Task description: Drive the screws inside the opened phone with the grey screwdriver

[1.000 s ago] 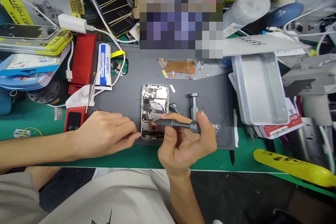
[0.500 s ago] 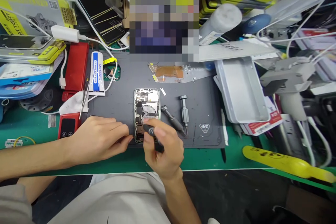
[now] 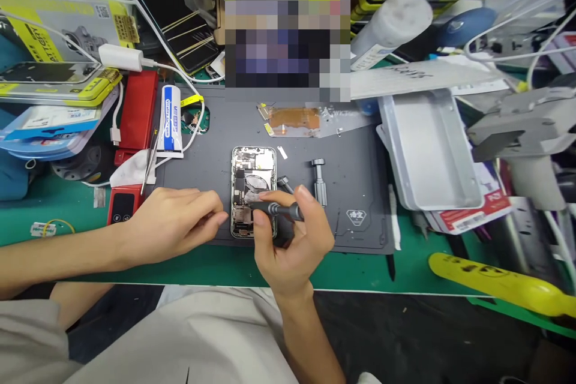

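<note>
An opened phone with its insides exposed lies on a dark grey work mat. My right hand grips a dark screwdriver lying almost level, its tip over the phone's lower half. My left hand rests on the mat with its fingertips against the phone's lower left edge. Two more screwdrivers lie on the mat just right of the phone: an upright-handled one and another partly hidden by my right fingers.
A white glue tube, tweezers and a red case sit left of the mat. A grey metal tray stands at the right, a yellow tool at the front right. Boxes and cables crowd the back.
My right hand turned the screwdriver from pointing steeply down to lying nearly level over the phone. The left hand stayed at the phone's edge. The view shifted slightly.
</note>
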Demonstrator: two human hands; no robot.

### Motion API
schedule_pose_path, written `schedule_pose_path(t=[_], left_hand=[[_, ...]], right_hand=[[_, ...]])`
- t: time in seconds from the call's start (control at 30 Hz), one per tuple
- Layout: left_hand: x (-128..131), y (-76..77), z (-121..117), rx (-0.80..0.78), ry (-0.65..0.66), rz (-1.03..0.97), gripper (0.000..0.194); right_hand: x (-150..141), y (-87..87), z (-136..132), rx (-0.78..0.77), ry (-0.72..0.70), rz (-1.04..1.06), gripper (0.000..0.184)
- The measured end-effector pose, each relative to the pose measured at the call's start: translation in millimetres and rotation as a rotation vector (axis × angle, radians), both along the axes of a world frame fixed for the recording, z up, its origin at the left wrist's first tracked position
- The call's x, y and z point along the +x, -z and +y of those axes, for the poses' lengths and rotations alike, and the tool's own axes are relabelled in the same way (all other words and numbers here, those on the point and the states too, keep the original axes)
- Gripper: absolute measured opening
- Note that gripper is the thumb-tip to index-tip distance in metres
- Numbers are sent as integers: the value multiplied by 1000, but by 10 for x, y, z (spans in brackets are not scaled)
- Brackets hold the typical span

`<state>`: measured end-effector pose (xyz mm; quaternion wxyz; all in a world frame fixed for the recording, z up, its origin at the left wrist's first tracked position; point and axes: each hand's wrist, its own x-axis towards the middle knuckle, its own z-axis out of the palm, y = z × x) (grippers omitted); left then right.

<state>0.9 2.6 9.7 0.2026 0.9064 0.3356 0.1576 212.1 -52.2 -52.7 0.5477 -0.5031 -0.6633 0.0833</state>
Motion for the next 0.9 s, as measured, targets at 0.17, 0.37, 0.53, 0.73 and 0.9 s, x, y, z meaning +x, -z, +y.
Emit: schedule_pose_path(t=[0.17,0.37,0.53,0.73,0.9], left_hand=[[69,-152,38,-60,-71,47,21],[154,-88,79,57,-10,0,28],[166,14,84,21,28,-4,28],[162,80,101,212,43,43,24],[173,39,41,422,117,133,19]], right_hand=[[-3,-46,1,-47,-2,238,75],[-27,-79,-38,-109,-72,392,74],[-40,-80,-31,-63,-153,388,75],[-34,-67,-25,-86,-34,446,75],[-37,-85,-44,-196,-58,498,74]])
